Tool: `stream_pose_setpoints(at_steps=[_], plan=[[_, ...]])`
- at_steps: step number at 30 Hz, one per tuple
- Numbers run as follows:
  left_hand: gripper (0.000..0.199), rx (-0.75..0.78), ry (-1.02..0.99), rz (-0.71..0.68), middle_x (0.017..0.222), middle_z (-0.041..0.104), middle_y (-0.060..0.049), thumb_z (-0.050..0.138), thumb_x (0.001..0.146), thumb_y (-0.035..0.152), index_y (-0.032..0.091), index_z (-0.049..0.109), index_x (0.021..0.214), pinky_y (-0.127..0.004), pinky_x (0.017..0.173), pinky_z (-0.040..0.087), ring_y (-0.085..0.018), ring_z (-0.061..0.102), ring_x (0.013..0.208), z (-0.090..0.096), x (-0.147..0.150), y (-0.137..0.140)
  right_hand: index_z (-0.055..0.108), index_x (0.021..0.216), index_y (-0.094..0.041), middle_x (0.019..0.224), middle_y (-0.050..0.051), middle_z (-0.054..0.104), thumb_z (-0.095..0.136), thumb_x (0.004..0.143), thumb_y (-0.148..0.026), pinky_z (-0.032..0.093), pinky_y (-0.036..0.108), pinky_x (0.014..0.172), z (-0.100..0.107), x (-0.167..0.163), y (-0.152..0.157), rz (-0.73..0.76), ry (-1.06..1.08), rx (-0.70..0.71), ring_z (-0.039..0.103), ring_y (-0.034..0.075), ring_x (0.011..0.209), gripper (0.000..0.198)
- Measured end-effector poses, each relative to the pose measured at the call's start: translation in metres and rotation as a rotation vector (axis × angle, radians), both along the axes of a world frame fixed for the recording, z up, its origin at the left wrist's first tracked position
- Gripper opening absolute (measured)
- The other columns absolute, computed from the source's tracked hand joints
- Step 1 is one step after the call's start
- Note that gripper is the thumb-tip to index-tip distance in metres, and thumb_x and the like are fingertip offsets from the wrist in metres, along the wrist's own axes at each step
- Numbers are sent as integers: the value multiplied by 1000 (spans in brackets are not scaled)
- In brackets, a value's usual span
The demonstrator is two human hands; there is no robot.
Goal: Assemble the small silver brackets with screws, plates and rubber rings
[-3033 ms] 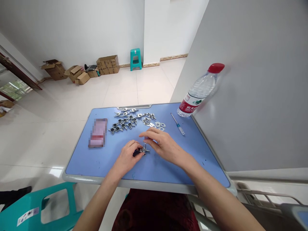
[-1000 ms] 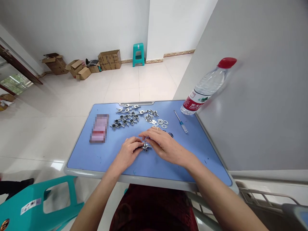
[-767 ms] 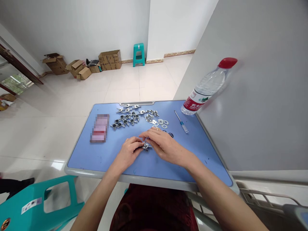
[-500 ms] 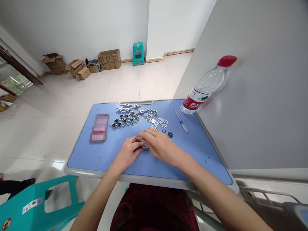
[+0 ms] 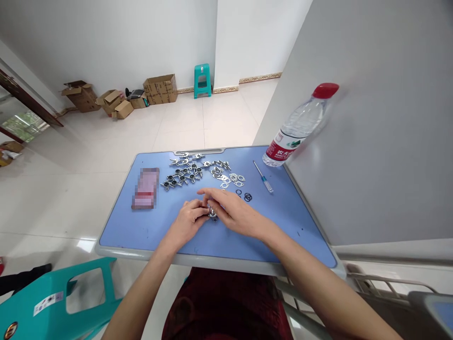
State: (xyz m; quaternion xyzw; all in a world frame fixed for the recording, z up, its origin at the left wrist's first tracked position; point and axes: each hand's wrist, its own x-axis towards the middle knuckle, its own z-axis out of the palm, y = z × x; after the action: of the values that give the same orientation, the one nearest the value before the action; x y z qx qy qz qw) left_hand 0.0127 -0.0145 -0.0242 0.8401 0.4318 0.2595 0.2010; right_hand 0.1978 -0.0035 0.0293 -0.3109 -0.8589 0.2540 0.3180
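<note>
A small shiny metal fitting (image 5: 212, 213) with a round opening is held low over the near middle of the blue table. My left hand (image 5: 189, 219) pinches it from the left side between thumb and fingers. From the right, my right hand (image 5: 233, 212) bends over the same fitting, thumb and fingertips pressed at its top. Its index finger reaches out past the part, and the fingers partly cover it. Whether a smaller piece sits between the right fingertips is hidden. Several black rubber rings (image 5: 248, 197) lie just beyond the right hand, beside flat metal gaskets (image 5: 239, 184).
Similar metal fittings with black centres (image 5: 182, 178) cluster behind my hands. A phone (image 5: 146, 189) lies left on the table (image 5: 123, 231). To the right are a blue-handled screwdriver (image 5: 264, 177) and a large water bottle (image 5: 293, 132) by the wall. A green stool (image 5: 46, 297) stands lower left.
My right fingers have lifted and shifted slightly over the fitting, the index finger now more stretched. My left hand keeps its pinch. The view has shifted a little.
</note>
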Motion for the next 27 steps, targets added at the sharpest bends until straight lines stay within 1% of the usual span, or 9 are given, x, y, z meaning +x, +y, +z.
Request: stream_pose_setpoints(at_steps=[3, 7, 9, 14, 21, 24, 27], plan=[[16, 5, -2, -6, 93, 67, -2, 58, 92, 15, 23, 72, 90, -35, 82, 47, -18, 62, 86, 0, 0, 1, 52, 120, -18, 89, 6, 69, 37, 98, -13, 50, 32, 74, 2, 1, 2, -4, -16, 28, 63, 18, 81, 27], [18, 1, -4, -7, 98, 68, -2, 56, 92, 16, 24, 72, 92, -36, 82, 47, -19, 63, 90, 1, 0, 0, 57, 113, -19, 92, 7, 71, 39, 98, -15, 50, 32, 73, -4, -4, 3, -62, -5, 83, 65, 19, 82, 24], [18, -8, -2, -10, 102, 68, -2, 56, 92, 16, 24, 72, 94, -36, 83, 46, -19, 63, 91, 2, 1, 0, 57, 111, -20, 90, 6, 71, 41, 97, -16, 49, 31, 72, -9, -5, 5, -110, 8, 97, 65, 19, 80, 22], [17, -44, -11, -12, 109, 67, -4, 57, 90, 13, 22, 69, 99, -38, 86, 47, -21, 63, 99, 6, 2, -2, 59, 102, -19, 76, 3, 68, 51, 94, -21, 45, 28, 63, -20, -2, 11, -263, 2, 83, 62, 17, 67, 11], [30, -127, -56, 64, 112, 63, -4, 57, 81, 6, 23, 65, 103, -38, 90, 50, -21, 62, 99, 16, 6, -8, 57, 105, -20, 77, 3, 67, 48, 97, -25, 46, 30, 68, -20, -2, 9, -242, -4, 131, 62, 18, 69, 13], [25, -142, -47, 121, 109, 62, -3, 63, 80, 11, 22, 62, 103, -39, 87, 49, -22, 60, 97, 17, 11, -13, 57, 105, -20, 78, 4, 68, 47, 97, -25, 46, 30, 67, -20, -2, 9, -243, 0, 144, 62, 18, 69, 14], [19, -134, -32, 208, 104, 63, -3, 67, 82, 20, 21, 59, 100, -41, 86, 48, -23, 59, 97, 14, 20, -17, 58, 106, -20, 80, 5, 69, 47, 97, -23, 47, 30, 67, -21, -3, 8, -255, -12, 156, 63, 19, 70, 15]])
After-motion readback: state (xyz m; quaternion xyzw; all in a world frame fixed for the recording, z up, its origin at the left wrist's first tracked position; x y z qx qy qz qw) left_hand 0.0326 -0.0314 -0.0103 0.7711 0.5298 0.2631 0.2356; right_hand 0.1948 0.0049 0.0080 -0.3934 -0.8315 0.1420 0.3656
